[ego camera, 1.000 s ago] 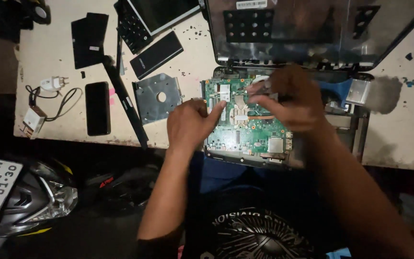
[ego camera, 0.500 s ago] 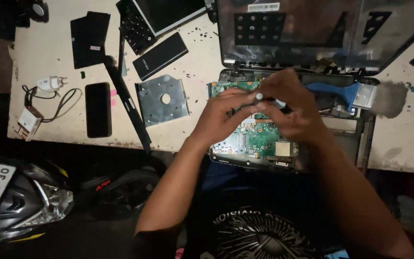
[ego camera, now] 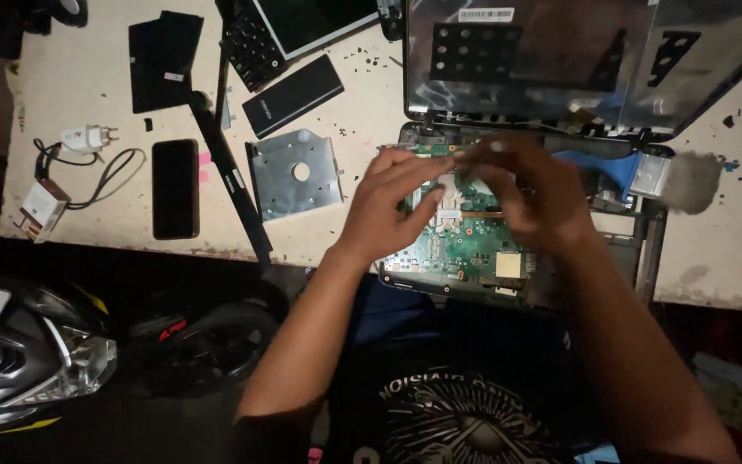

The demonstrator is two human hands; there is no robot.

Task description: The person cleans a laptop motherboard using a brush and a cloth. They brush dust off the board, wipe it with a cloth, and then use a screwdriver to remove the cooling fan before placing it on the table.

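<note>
A: Hands over board. Left hand [ego camera: 397,202] has its fingers spread and extended above the green board [ego camera: 465,245]; right hand [ego camera: 530,185] is blurred, fingertips pinched near the left's.

B: Holding anything?

A: Cannot tell; blur hides it. Board sits in the opened laptop [ego camera: 526,215] at the table's [ego camera: 732,249] near edge.

B: Farther out?

A: Metal caddy [ego camera: 294,174] and phone [ego camera: 174,188] to the left; lid [ego camera: 577,60] stands behind.

The green circuit board [ego camera: 465,245] looks matt, dotted with small shiny metal parts. The drive tray [ego camera: 295,175] is dull grey sheet metal. The phone [ego camera: 174,188] is glossy black. The laptop lid [ego camera: 560,60] is shiny plastic. The pale surface [ego camera: 79,86] is rough, chipped and stained.
</note>
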